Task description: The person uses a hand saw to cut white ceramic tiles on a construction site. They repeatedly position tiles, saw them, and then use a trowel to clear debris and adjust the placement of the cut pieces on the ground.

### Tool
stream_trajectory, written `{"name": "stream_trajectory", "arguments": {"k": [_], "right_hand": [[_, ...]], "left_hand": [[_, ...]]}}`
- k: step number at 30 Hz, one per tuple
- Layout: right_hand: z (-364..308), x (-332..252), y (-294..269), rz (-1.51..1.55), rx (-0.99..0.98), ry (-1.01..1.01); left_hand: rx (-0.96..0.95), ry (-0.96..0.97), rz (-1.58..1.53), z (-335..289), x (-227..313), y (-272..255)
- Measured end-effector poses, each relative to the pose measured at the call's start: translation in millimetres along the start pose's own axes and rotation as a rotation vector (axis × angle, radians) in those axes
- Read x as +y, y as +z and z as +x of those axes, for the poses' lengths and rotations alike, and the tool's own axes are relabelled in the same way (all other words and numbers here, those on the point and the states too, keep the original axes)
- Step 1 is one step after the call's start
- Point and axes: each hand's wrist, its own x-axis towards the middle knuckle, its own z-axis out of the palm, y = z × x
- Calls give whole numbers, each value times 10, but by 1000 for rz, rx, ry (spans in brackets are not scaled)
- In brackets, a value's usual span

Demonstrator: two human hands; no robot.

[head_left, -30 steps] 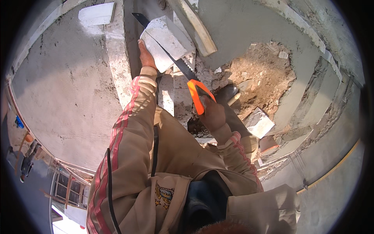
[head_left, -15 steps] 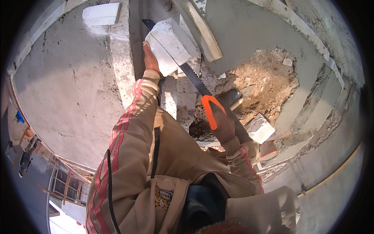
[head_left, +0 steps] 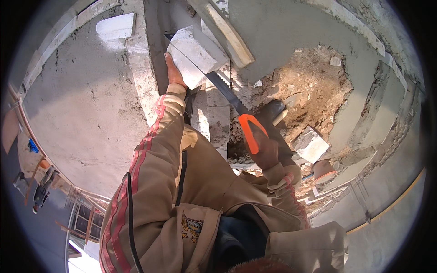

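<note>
A white, lightweight-looking block (head_left: 200,51) is tilted in front of me, with a handsaw (head_left: 227,94) set into a cut across its face. The dark toothed blade comes out at the block's near right edge, and its tip shows past the far left edge. My left hand (head_left: 174,73) grips the block's left side; the thumb shows, while the other fingers are hidden behind it. Closed around the saw's orange and black handle (head_left: 248,129) is my right hand (head_left: 265,152).
Wooden board (head_left: 232,36) beyond the block; white offcut (head_left: 116,26) at far left. To the right, a trowel (head_left: 287,105) lies by my shoe on broken rubble (head_left: 318,86), near another white block (head_left: 311,144) and a bucket-like container (head_left: 324,172). Another person (head_left: 41,193) is at far left.
The saw has slid back toward me through the cut: more blade shows between block and handle, less tip beyond. My left hand keeps its hold. The whole view has shifted slightly.
</note>
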Motion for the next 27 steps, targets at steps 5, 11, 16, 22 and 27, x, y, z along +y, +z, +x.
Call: {"name": "stream_trajectory", "arguments": {"k": [5,11,16,22,27], "right_hand": [[-211,12,166,80,-7,21],[-296,35,412,152,35,20],[-477,-109,212,161,-7,-15],[-586,-749,74,163,187,12],[-172,-947,137,171,73,100]], "left_hand": [[-13,-59,24,-49,42,-105],[-3,-36,28,97,-22,-264],[-53,-141,70,-152,149,-210],[173,49,404,-271,371,-106],[25,-23,305,-277,623,-4]]}}
